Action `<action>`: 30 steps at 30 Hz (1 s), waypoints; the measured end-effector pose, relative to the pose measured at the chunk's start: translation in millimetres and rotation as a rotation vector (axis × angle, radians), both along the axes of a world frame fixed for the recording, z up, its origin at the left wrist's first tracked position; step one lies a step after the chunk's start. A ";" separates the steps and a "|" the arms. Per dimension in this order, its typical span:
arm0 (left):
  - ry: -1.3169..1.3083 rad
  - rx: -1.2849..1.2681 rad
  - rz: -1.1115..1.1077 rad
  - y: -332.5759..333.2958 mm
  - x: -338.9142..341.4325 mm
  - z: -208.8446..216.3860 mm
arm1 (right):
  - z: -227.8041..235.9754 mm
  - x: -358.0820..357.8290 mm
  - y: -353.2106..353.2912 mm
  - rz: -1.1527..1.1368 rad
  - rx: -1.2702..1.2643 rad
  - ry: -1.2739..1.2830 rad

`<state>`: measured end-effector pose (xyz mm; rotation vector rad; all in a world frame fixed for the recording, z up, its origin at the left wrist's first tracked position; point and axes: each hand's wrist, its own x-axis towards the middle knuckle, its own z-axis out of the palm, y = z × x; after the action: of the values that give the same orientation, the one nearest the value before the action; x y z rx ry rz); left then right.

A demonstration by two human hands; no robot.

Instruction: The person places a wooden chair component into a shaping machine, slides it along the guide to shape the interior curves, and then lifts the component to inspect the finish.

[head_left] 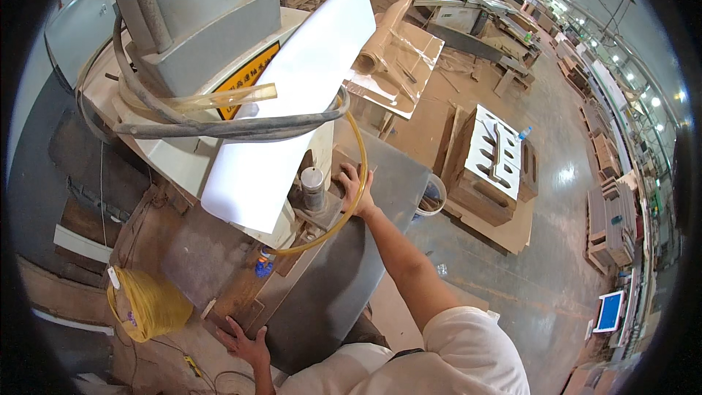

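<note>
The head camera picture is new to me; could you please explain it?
This comes from a wide fisheye camera on a person's head, looking down, so straight edges bend. No robot: both bare hands are the wearer's. They are at a large grey machine with a long white panel. A flat brown wooden board lies along its grey metal table. The left hand, spread open, is at the board's near end. The right hand is beside an upright silver metal cylinder, partly behind a curved yellow hose; whether it holds anything is unclear.

Tabletop [398, 175] — smooth metal; board [238, 298] — matt wood
</note>
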<state>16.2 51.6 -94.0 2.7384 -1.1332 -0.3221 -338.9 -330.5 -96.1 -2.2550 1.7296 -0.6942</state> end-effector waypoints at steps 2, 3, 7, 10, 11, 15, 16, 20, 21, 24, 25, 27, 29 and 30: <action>0.002 0.016 0.012 -3.1 -2.7 2.3 | 0.8 -1.6 -1.8 -0.001 0.003 -0.008; 0.003 0.010 0.012 -3.4 -3.6 3.4 | -1.1 -1.6 -2.4 0.002 0.002 -0.009; 0.075 0.018 0.006 -6.9 -1.3 3.1 | -4.5 -6.8 -6.0 0.007 -0.011 -0.021; 0.096 0.004 0.011 -9.0 -3.7 3.5 | -2.1 -7.8 -7.6 0.001 -0.002 -0.031; 0.099 -0.006 0.006 -9.6 -4.6 4.4 | -1.4 -7.8 -7.1 -0.004 0.004 -0.033; 0.102 -0.021 0.001 -15.2 -10.5 8.7 | 0.6 -12.1 -12.3 -0.004 -0.011 -0.036; 0.099 -0.015 0.007 -14.3 -11.7 9.9 | 3.5 -11.2 -10.7 -0.003 0.003 -0.047; 0.046 -0.047 -0.004 -17.1 -17.1 8.6 | -9.0 -14.4 -18.6 -0.017 -0.027 -0.007; 0.049 -0.083 -0.020 -19.2 -15.3 4.5 | -13.5 -17.5 -21.9 -0.017 -0.035 0.013; 0.056 -0.095 -0.030 -17.3 -12.3 1.2 | -16.3 -26.2 -23.7 0.037 -0.011 0.002; 0.053 -0.089 -0.026 -17.3 -14.5 3.1 | -15.0 -27.7 -25.2 0.046 0.004 0.006; 0.048 -0.078 -0.030 -19.7 -18.4 6.6 | -18.7 -34.2 -27.5 0.066 -0.037 -0.034; 0.033 -0.066 -0.019 -18.9 -18.5 10.2 | -3.6 -22.2 -23.0 0.040 0.013 0.046; 0.037 -0.068 -0.013 -18.4 -17.8 10.4 | -2.6 -18.7 -21.7 0.055 0.017 0.043</action>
<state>-1.6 33.2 -83.6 2.6565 -1.1315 -0.3286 -357.6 -352.2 -98.7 -2.3134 1.6785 -0.6218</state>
